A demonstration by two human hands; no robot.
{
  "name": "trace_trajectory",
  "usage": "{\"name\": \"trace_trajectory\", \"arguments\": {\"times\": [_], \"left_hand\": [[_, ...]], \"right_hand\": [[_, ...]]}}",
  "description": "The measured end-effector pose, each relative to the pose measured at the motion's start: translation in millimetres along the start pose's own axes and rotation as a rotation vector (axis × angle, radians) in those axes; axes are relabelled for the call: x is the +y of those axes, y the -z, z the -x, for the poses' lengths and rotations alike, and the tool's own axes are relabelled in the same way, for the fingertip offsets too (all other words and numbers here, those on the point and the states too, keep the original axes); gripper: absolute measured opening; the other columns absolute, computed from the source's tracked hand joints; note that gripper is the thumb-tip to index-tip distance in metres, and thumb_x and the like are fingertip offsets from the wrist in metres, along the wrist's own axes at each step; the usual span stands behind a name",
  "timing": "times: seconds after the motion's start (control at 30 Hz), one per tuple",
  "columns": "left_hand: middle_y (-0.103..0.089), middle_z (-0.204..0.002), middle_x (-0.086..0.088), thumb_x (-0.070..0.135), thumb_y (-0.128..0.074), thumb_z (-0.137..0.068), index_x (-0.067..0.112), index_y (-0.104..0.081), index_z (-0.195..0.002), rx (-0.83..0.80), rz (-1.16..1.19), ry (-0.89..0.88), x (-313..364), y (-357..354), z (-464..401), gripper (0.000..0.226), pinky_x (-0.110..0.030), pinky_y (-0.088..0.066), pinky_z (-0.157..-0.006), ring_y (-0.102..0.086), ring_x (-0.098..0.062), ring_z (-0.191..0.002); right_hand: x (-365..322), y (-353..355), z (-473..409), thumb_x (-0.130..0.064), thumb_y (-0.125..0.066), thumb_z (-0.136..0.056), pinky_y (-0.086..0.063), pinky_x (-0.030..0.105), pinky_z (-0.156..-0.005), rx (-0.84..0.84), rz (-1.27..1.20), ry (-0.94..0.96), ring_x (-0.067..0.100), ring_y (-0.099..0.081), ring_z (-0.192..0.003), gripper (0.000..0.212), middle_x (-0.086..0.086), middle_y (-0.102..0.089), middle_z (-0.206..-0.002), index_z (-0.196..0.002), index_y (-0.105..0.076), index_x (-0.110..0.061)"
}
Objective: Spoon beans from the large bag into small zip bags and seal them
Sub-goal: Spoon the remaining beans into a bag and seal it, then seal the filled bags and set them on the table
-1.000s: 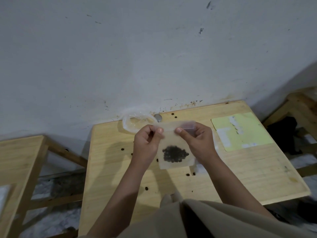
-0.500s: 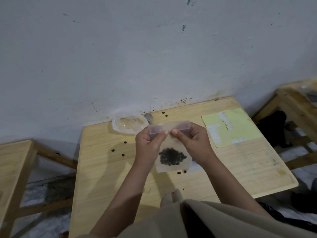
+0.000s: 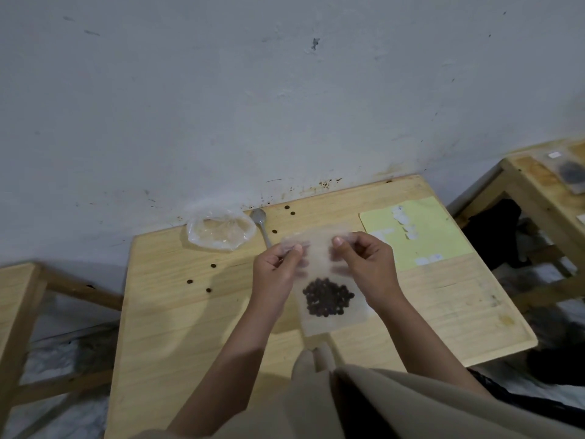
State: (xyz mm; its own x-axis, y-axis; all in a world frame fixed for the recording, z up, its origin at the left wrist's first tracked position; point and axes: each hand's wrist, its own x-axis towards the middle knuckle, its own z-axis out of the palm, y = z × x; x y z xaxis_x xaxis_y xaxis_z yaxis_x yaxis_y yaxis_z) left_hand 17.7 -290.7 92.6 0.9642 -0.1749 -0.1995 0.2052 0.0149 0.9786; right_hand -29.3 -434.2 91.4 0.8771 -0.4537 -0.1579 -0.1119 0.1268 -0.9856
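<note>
Hands pinch the zip bag's (image 3: 329,280) top, left hand (image 3: 278,267) and right hand (image 3: 367,264) side by side; beans (image 3: 327,296) sag just below them.

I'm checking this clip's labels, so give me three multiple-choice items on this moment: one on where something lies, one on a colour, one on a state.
1. Where does the spoon lie?
A. On the table, just right of the large bag, near the wall
B. Inside the small zip bag
C. On the yellow-green sheet

2. What colour is the sheet on the table's right side?
A. Red
B. Yellow-green
C. Blue

3. How is the small zip bag held?
A. It lies flat, untouched
B. One hand dangles it by a bottom corner
C. Both hands pinch its top edge

Answers: 1 A, the spoon rests on the table beside the large bag. 2 B, the sheet is pale yellow-green. 3 C, the left hand and right hand each pinch the top, with beans pooled low inside.
</note>
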Motion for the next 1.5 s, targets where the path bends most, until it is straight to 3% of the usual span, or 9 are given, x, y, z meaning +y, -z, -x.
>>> {"name": "trace_trajectory", "arguments": {"times": [0.17, 0.3, 0.4, 0.63, 0.77, 0.93, 1.13, 1.37, 1.5], "left_hand": [[-0.073, -0.088, -0.005, 0.016, -0.064, -0.088, 0.013, -0.073, -0.079, 0.018, 0.049, 0.129, -10, -7, -7, 0.013, -0.038, -0.056, -0.073, -0.068, -0.022, -0.087], [-0.071, -0.098, -0.007, 0.021, -0.067, -0.086, 0.023, -0.062, -0.111, 0.004, -0.006, 0.139, -18, -20, -10, 0.025, -0.046, -0.055, -0.085, -0.069, -0.023, -0.093], [-0.069, -0.106, -0.004, 0.011, -0.066, -0.087, 0.044, -0.042, -0.125, -0.03, -0.062, 0.019, -20, -31, -12, 0.056, -0.039, -0.056, -0.084, -0.067, -0.018, -0.098], [-0.062, -0.118, 0.014, -0.002, -0.058, -0.088, 0.033, -0.06, -0.11, -0.047, -0.168, -0.027, -20, -58, -35, 0.041, -0.032, -0.048, -0.098, -0.059, 0.0, -0.107], [-0.061, -0.12, 0.014, 0.001, -0.061, -0.087, 0.029, -0.059, -0.114, -0.031, -0.158, -0.029, -20, -65, -46, 0.039, -0.014, -0.046, -0.088, -0.058, 0.004, -0.108], [-0.064, -0.121, 0.003, 0.0, -0.067, -0.083, 0.024, -0.058, -0.119, 0.001, -0.103, 0.032, -21, -69, -57, 0.044, -0.031, -0.049, -0.096, -0.06, -0.009, -0.112], [-0.066, -0.117, -0.006, 0.001, -0.066, -0.083, 0.029, -0.06, -0.114, 0.02, -0.064, 0.078, -21, -78, -64, 0.042, -0.032, -0.056, -0.083, -0.066, -0.018, -0.102], [-0.067, -0.117, 0.002, -0.002, -0.065, -0.084, 0.028, -0.063, -0.112, 0.038, -0.107, 0.053, -24, -83, -74, 0.041, -0.039, -0.052, -0.094, -0.064, -0.021, -0.105], [-0.062, -0.125, 0.009, -0.006, -0.06, -0.086, 0.029, -0.062, -0.114, 0.026, -0.132, 0.04, -20, -84, -71, 0.045, -0.027, -0.049, -0.097, -0.057, -0.007, -0.117]], "right_hand": [[9, 19, -11, -0.008, -0.07, -0.082, -0.057, 0.038, -0.062, 0.014, 0.093, -0.06, 0.02, -0.067, -0.064, 0.013, 0.011, -0.064, -0.078, -0.088, -0.059, -0.012], [14, 27, -20, -0.003, -0.067, -0.084, -0.058, 0.033, -0.056, 0.082, -0.018, -0.13, 0.013, -0.065, -0.058, 0.013, 0.009, -0.065, -0.076, -0.089, -0.056, -0.006], [17, 34, -32, -0.002, -0.068, -0.082, -0.058, 0.033, -0.055, 0.124, -0.035, -0.151, 0.012, -0.066, -0.057, 0.015, 0.008, -0.064, -0.073, -0.089, -0.056, -0.005], [34, 66, -79, -0.018, -0.065, -0.088, -0.056, 0.034, -0.067, 0.197, 0.063, -0.162, 0.015, -0.064, -0.067, 0.008, 0.005, -0.067, -0.073, -0.082, -0.065, -0.013], [51, 110, -137, -0.019, -0.062, -0.088, -0.049, 0.03, -0.074, 0.381, 0.433, -0.086, 0.026, -0.066, -0.082, 0.011, 0.007, -0.067, -0.079, -0.087, -0.067, -0.009], [77, 151, -200, -0.019, -0.061, -0.086, -0.045, 0.031, -0.074, 0.292, 0.867, -0.124, 0.035, -0.062, -0.092, 0.028, 0.017, -0.067, -0.1, -0.107, -0.066, -0.002], [98, 152, -223, -0.019, -0.055, -0.086, -0.048, 0.038, -0.068, 0.244, 1.128, -0.17, 0.038, -0.058, -0.087, 0.02, 0.016, -0.061, -0.097, -0.094, -0.071, -0.011], [52, 140, -195, -0.014, -0.059, -0.088, -0.041, 0.025, -0.066, 0.359, 0.695, -0.013, 0.017, -0.057, -0.069, 0.011, 0.006, -0.063, -0.076, -0.083, -0.063, -0.005], [3, 105, -148, -0.014, -0.071, -0.081, -0.048, 0.024, -0.059, 0.185, 0.339, 0.071, 0.014, -0.058, -0.06, 0.015, 0.01, -0.066, -0.068, -0.072, -0.063, -0.005]]}}
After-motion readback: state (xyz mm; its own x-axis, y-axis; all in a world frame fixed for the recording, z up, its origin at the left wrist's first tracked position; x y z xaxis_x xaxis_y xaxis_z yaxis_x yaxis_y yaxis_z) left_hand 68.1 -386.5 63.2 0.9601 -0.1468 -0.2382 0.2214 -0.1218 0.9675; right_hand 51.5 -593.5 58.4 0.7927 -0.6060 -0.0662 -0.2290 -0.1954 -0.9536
